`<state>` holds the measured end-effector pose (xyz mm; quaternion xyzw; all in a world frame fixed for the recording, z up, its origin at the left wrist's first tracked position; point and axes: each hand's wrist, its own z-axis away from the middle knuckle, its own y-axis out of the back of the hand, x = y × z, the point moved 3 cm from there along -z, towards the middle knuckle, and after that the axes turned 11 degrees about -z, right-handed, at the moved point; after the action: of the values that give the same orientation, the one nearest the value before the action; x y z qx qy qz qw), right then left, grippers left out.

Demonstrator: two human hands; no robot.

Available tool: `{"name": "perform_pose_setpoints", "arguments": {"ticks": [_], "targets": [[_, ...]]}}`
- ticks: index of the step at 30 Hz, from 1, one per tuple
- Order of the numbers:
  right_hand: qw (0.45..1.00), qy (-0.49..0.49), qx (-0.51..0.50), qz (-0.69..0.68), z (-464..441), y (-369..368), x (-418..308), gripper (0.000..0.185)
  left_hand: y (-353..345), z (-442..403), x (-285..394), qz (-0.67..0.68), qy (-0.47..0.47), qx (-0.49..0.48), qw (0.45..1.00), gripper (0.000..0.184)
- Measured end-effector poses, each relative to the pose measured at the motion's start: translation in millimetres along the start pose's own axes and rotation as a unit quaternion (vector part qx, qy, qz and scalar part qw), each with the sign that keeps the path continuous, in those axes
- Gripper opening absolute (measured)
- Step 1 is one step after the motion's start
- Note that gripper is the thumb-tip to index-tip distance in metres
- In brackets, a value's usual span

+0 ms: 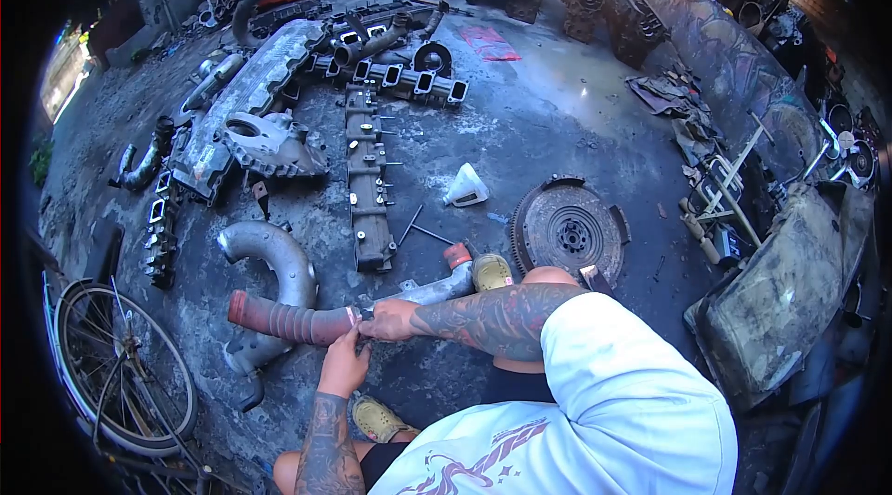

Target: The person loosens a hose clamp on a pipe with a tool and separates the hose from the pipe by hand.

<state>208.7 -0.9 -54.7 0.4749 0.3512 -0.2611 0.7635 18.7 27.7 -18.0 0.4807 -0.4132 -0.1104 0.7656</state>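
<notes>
A red corrugated hose (295, 320) lies across the floor before me, its right end at a silver metal pipe (429, 290) with a red sleeve on the far end. My left hand (342, 367) is closed at the hose's right end, fingertips on its rim. Right beside it, my right hand (390, 319) is closed at the joint between hose and pipe. Something small and dark shows at its fingertips, too hidden to name. A curved silver pipe (283, 263) rests behind the hose. Beyond the hands lies a T-shaped metal bar (429, 232).
A flywheel (571, 233) lies right of my knee, near a white funnel (466, 186). Long manifolds (370, 179) and a ribbed engine cover (251, 105) spread ahead. A bicycle wheel (125, 369) stands at left. Metal scrap and a dirty tank (780, 290) line the right side.
</notes>
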Motion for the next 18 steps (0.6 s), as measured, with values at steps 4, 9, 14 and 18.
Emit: {"name": "perform_pose_setpoints", "arguments": {"ticks": [4, 9, 14, 18], "targets": [[1.0, 0.019, 0.009, -0.017, -3, -4, 8, 0.044, 0, 0, 0, -0.006, 0.005, -0.002, 1.0, 0.062], [0.998, -0.037, 0.046, -0.038, -4, 7, 3, 0.051, 5, 3, 8, 0.001, 0.011, 0.0, 1.0, 0.065], [0.923, -0.26, 0.036, -0.282, 11, 45, -33, 0.061, 5, 5, 16, 0.0, 0.031, -0.024, 0.999, 0.073], [0.795, -0.28, 0.093, -0.531, -2, 28, -16, 0.047, -6, 8, 6, -0.044, 0.003, -0.036, 0.998, 0.073]]}}
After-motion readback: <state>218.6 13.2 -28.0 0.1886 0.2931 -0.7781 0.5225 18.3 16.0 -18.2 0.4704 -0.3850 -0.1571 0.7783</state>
